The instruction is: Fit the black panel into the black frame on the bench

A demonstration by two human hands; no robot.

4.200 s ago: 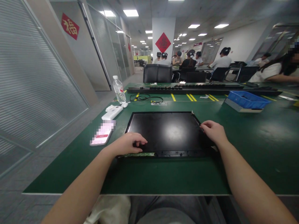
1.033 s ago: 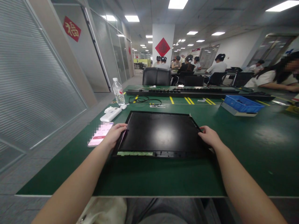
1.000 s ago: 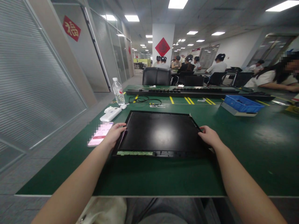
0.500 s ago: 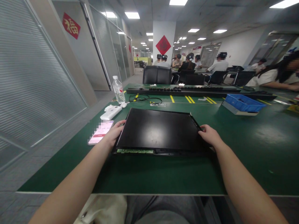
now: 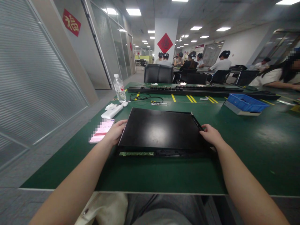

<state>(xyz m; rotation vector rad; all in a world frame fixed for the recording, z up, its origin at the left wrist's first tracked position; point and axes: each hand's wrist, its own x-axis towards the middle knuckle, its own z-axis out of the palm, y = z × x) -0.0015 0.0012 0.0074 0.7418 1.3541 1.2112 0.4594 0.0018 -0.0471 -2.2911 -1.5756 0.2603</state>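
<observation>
Display panel (image 5: pixel 161 128) is lying centrally on the bench (image 5: pixel 164 178), tilted over its black frame (image 5: pixel 185 153), its left side standing clear of it. Gold strokes are spelling 福 on a red diamond (image 5: pixel 71 22) at ten o'clock; the pillar's red diamond (image 5: pixel 165 42) at twelve is showing a darker character too dim for me to read. Red print is marking the clear water bottle (image 5: pixel 119 90) toward eleven, and a red bar is crossing the pink-screened phone (image 5: pixel 103 128) at nine, partly masked by mosaic.

The panel's smooth, dark face is catching a soft white glare; a narrow green circuit strip (image 5: pixel 136 153) is running along the frame's near rail at seven. The left hand (image 5: pixel 115 133) is keeping its grip clamped on the panel's left edge, while the right hand (image 5: pixel 212 135) is pinching the frame's right rim at three.

A glossy white device (image 5: pixel 112 111) is resting at ten, and a blue plastic bin (image 5: pixel 248 105) is sitting at two. Long black strips (image 5: pixel 199 91) are lining the green bench's far side, past yellow marks (image 5: pixel 173 98). Beyond, a black padded chair (image 5: pixel 158 74) is standing at twelve, and people in caps (image 5: pixel 221 64) are sitting under bright ceiling lights (image 5: pixel 133 12).
</observation>
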